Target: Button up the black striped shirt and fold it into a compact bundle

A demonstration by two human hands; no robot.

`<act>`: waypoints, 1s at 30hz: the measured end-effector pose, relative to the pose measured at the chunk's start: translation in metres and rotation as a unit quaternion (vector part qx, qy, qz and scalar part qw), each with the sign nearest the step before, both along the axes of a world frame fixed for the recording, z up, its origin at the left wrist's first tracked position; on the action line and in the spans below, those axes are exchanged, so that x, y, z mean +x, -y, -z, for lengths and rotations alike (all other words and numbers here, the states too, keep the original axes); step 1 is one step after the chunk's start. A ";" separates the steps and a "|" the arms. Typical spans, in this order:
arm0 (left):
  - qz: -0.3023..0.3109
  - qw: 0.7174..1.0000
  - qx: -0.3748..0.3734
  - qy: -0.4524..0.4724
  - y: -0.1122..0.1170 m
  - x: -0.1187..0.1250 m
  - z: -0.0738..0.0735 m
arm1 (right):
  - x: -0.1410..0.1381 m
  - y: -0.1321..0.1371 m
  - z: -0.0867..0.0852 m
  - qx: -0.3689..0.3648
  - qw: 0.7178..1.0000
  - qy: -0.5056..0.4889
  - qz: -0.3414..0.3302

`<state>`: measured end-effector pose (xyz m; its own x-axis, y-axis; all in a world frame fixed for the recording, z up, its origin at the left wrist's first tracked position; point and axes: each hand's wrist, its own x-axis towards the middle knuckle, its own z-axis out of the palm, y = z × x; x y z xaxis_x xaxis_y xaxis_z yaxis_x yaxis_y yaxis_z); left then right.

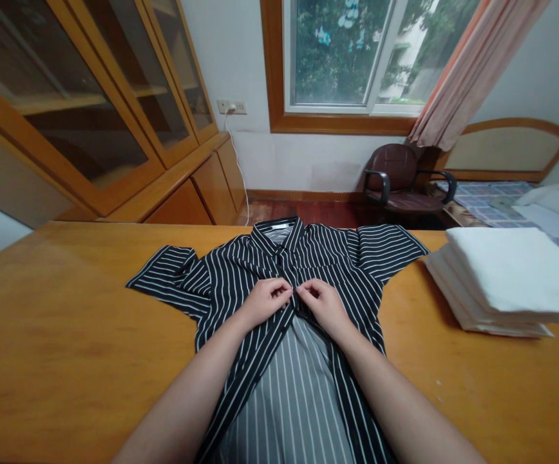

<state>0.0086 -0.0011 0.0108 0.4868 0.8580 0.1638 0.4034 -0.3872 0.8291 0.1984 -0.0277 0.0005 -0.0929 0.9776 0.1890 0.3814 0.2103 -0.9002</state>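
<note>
A black short-sleeved shirt with white stripes (231, 270) lies face up on the wooden table (91, 348), its collar at the far side. Below chest height its front hangs apart, and the grey striped inside of the back shows. My left hand (267, 299) pinches the left front edge of the shirt at mid-chest. Close beside it, my right hand (322, 304) pinches the right front edge. Only a small gap separates the fingertips. Any button or buttonhole between them is too small to make out.
A stack of folded white cloths (516, 270) sits on the table's right side. Beyond the table are a brown armchair (400, 177), a bed (492, 196) and a glass-doored wooden cabinet (163, 161). A white cord (238, 158) hangs from the wall socket.
</note>
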 end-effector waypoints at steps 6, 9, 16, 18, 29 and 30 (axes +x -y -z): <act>-0.002 1.000 -0.008 -0.001 0.000 0.000 0.001 | 0.000 0.000 -0.001 -0.003 1.000 -0.003 0.002; -0.006 1.000 -0.004 -0.005 0.000 0.000 0.000 | 0.000 0.000 -0.001 -0.002 1.000 -0.001 0.004; -0.008 1.000 0.004 -0.007 0.000 0.001 -0.001 | 0.000 0.000 -0.001 -0.001 1.000 0.001 0.002; -0.008 1.000 0.003 -0.008 0.000 0.000 0.001 | 0.000 -0.001 -0.001 -0.001 1.000 0.001 0.003; -0.016 1.000 0.009 -0.017 -0.001 0.000 0.001 | 0.000 -0.001 0.000 0.002 1.000 -0.002 0.006; -0.016 1.000 0.010 -0.017 -0.001 0.000 0.001 | 0.000 -0.001 0.000 0.002 1.000 -0.001 0.006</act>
